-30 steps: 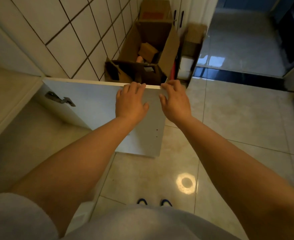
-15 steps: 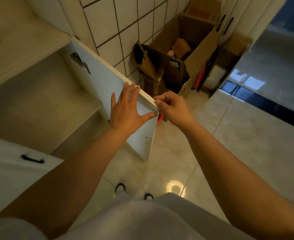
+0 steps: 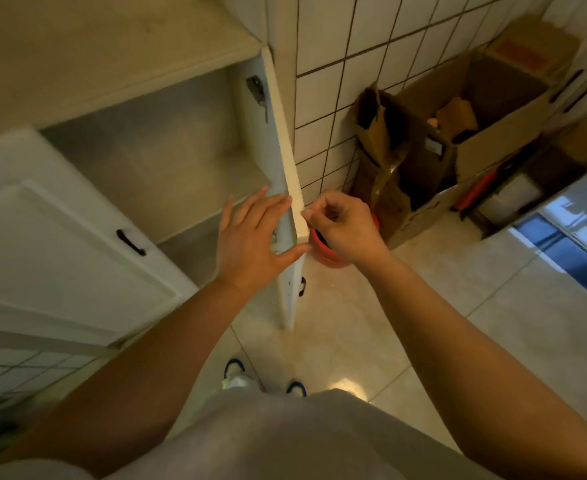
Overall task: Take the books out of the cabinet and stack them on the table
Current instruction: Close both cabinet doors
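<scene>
The left hand [image 3: 250,240] lies flat and open on the door's [image 3: 286,174] inner face; the right hand [image 3: 342,225] pinches its outer edge; the cabinet [image 3: 153,161] gapes leftward, nearer the left hand; no books show.

The person wears a light grey short-sleeved shirt [image 3: 285,441] that leaves both forearms bare, and pale shoes [image 3: 234,374] with blue trim at the toes.

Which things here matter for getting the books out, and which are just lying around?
Job in hand: open cabinet door; cabinet shelf, no books visible; left hand; right hand.

Lying about: cardboard boxes; red item; closed door.
</scene>
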